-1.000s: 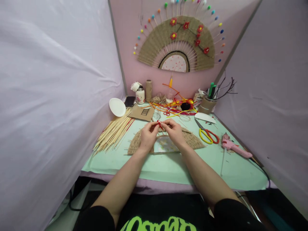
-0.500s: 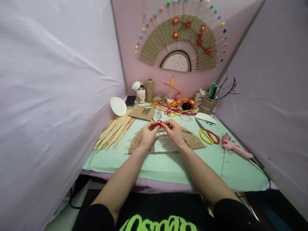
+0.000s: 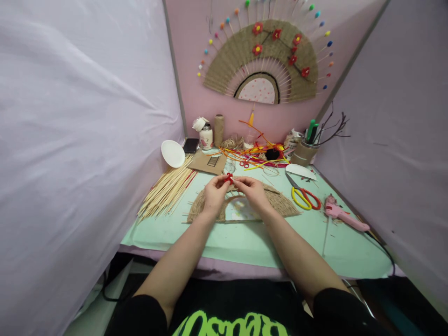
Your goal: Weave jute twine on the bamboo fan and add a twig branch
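Note:
Between my two hands, above the table, is a small red flower [image 3: 229, 178] that looks bent from pipe cleaner. My left hand [image 3: 216, 190] pinches its left side. On its right side the fingertips of my right hand [image 3: 252, 190] are closed; a small pale bit shows at them, too small to name. Below my hands lies a woven twine fan [image 3: 285, 205] with a thin dark twig on its upper right part and stick ends poking out at the left. My wrists and hands hide part of its middle.
Thin wooden sticks [image 3: 164, 193] lie at left by a white bowl [image 3: 172, 154]. Cardboard [image 3: 206, 163] and coloured pipe cleaners [image 3: 259, 154] are behind. At right are scissors [image 3: 304, 197], a pink glue gun [image 3: 345, 217] and a pen holder [image 3: 304, 153]. A finished fan [image 3: 224, 65] hangs behind.
The red flower has turned a little between my fingers and moved slightly left and up. My hands stay close together over the fan; the view has shifted slightly.

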`<state>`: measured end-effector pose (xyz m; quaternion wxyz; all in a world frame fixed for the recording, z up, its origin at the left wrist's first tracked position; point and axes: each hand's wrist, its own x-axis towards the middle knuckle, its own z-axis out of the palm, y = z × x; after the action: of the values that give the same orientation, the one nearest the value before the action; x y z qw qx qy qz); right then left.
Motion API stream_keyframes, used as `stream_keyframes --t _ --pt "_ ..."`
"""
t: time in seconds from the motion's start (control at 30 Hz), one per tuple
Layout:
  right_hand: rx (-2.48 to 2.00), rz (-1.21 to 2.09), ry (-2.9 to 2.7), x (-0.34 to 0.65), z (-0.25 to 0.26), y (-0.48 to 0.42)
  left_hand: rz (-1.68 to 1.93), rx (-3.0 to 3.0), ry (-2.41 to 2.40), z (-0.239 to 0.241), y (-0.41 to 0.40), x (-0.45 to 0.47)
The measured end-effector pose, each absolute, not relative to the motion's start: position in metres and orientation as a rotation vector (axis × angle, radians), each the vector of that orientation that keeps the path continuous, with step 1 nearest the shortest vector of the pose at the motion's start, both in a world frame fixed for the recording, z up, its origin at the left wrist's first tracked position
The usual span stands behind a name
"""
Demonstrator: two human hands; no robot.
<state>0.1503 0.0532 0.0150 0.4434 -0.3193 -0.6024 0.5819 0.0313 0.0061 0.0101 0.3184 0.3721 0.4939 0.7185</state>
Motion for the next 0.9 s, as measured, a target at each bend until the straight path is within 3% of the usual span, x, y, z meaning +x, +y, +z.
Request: stream_keyframes --t 0.17,0.37,0.47,0.6,0.67,0.9 --pt "-0.788 1.676 -1.274 0.152 0.013 0.061 1.851 1.109 1.376 0.011 0.001 0.034" --pt "-0.820 1.678 -1.238 0.154 0.013 0.065 1.836 1.106 1.388 0.007 0.004 0.033" --pt "-0.851 1.447 -1.419 0.154 0.014 0.060 1.850 0.974 1.319 0.004 0.009 0.030" --pt "-0.755 0.762 -1.759 0.153 0.018 0.049 1.843 0.798 1.203 -0.001 0.015 0.025" --pt "-0.712 0.577 -1.846 0.152 0.018 0.045 1.839 0.803 1.170 -0.001 0.015 0.025" --pt "-0.747 0.613 -1.817 0.148 0.014 0.042 1.881 0.947 1.234 0.009 0.006 0.032"
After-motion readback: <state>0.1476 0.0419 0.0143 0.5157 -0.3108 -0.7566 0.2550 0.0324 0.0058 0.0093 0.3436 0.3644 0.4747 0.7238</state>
